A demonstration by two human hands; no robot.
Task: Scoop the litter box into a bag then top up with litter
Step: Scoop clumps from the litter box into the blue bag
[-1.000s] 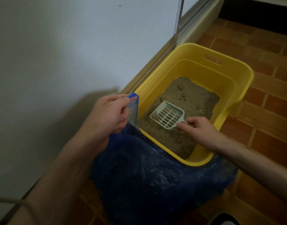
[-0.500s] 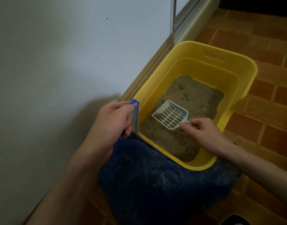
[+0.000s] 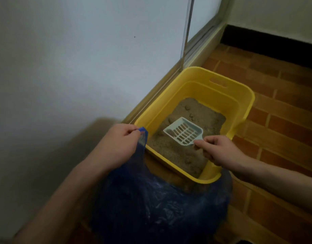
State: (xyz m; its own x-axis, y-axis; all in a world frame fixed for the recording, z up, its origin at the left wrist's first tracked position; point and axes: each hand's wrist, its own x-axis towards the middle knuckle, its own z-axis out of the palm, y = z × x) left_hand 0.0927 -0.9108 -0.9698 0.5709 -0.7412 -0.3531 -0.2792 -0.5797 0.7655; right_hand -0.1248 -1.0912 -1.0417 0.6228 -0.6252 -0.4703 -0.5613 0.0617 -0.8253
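A yellow litter box (image 3: 239, 92) stands on the brick floor against the wall, partly filled with brown litter (image 3: 179, 155) with a few clumps in it. My right hand (image 3: 220, 151) grips the handle of a pale slotted scoop (image 3: 184, 132), held over the litter with a small clump at its front edge. My left hand (image 3: 120, 143) pinches the rim of a dark blue plastic bag (image 3: 160, 205) at the box's near left corner. The bag hangs in front of the box, and its inside is hidden.
A white wall (image 3: 72, 59) runs along the left, with a metal sliding-door track (image 3: 201, 43) behind the box. Red brick floor (image 3: 275, 138) extends to the right. A dark skirting strip (image 3: 275, 48) lies at the far back.
The scoop has lifted a little off the litter and swung slightly right. My left hand keeps hold of the bag rim. The camera has tilted up, showing more wall.
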